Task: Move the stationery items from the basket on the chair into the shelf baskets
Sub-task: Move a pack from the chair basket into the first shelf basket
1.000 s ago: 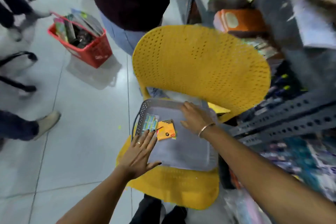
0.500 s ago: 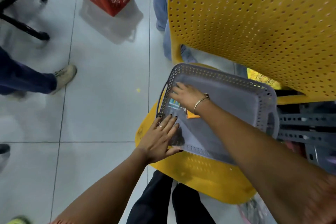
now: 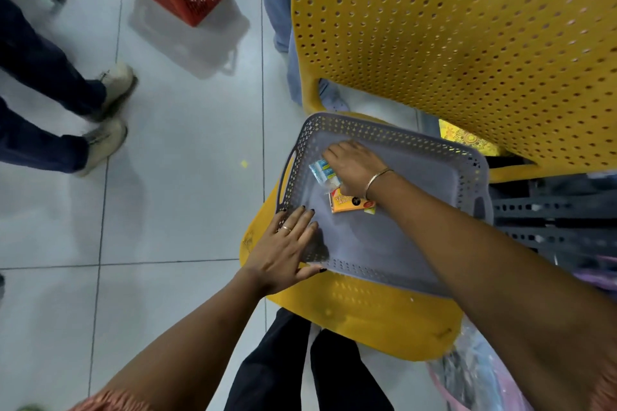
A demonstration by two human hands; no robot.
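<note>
Because the basket point(image 3: 467, 163) sits loose on the chair point(image 3: 367, 320), the left hand point(image 3: 283, 250) lies flat and open on its near corner, fingers spread over the rim – I think to keep it from sliding. The right hand point(image 3: 354, 168) reaches inside, fingers curled down on the blue packet point(image 3: 322, 172); if it already grips it, I cannot tell. The orange packet point(image 3: 347, 203) lies just beside, partly under the wrist. Both items are on the basket floor, near its left wall – nothing is lifted yet.

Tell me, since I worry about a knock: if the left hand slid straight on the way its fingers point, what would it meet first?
Probably the orange packet, across bare floor of the grey basket; the left hand points up-right, though depth is unclear.
</note>
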